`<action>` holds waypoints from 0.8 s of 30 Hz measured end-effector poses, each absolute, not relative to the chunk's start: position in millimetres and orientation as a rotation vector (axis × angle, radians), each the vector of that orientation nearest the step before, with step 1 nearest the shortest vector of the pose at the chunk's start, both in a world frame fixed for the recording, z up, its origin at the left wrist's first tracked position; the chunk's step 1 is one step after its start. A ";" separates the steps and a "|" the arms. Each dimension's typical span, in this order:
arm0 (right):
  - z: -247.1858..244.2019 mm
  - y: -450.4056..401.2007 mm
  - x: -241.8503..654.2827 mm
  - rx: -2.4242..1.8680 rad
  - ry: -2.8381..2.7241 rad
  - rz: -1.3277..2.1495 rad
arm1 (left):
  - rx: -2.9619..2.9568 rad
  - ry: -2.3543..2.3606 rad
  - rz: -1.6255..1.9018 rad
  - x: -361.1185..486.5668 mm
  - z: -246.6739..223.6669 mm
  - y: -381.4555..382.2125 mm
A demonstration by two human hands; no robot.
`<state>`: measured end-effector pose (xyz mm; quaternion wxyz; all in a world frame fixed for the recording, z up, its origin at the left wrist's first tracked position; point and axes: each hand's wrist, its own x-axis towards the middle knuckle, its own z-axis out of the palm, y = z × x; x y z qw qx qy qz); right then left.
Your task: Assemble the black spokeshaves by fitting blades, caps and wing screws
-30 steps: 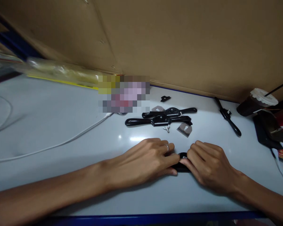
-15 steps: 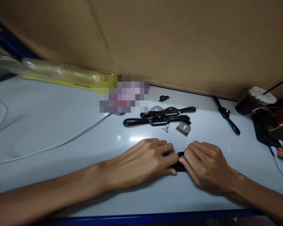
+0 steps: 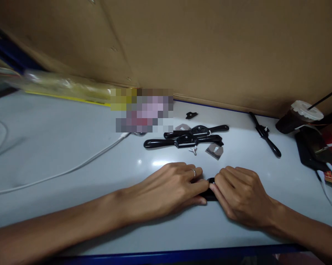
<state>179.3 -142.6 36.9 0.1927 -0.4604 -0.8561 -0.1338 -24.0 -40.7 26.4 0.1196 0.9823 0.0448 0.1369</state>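
Observation:
Both of my hands are closed around a black spokeshave (image 3: pixel 211 196), mostly hidden by the fingers and low over the table. My left hand (image 3: pixel 179 186), with a ring on one finger, grips it from the left. My right hand (image 3: pixel 241 195) is curled over its right part. Just beyond lie two black spokeshaves, the nearer one (image 3: pixel 185 140) and the farther one (image 3: pixel 200 130), side by side. A small silver thumbscrew (image 3: pixel 192 150) and a grey blade (image 3: pixel 215 151) lie near them. Behind them rests a loose black cap piece (image 3: pixel 191 115).
Another spokeshave (image 3: pixel 264 134) lies at the right, near a lidded cup of dark drink (image 3: pixel 295 117) with a straw. A black case (image 3: pixel 311 147) sits beside it. A white cable (image 3: pixel 85 162) crosses the table's left side. Cardboard (image 3: pixel 210 48) walls the back.
The view has shifted very slightly. Both hands keep the same grip on the spokeshave, and the things on the table stay where they were.

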 end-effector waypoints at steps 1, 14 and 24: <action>36.5 -142.7 179.2 -1.295 -2.401 -0.376 | 2.871 0.132 0.400 -24.1 26.0 -40.7; 35.4 -144.8 176.6 -1.368 -2.400 -0.398 | 2.887 0.141 0.411 -23.3 28.1 -42.3; 36.9 -142.3 186.5 -1.374 -2.487 -0.348 | 2.933 0.183 0.507 -23.6 30.7 -45.8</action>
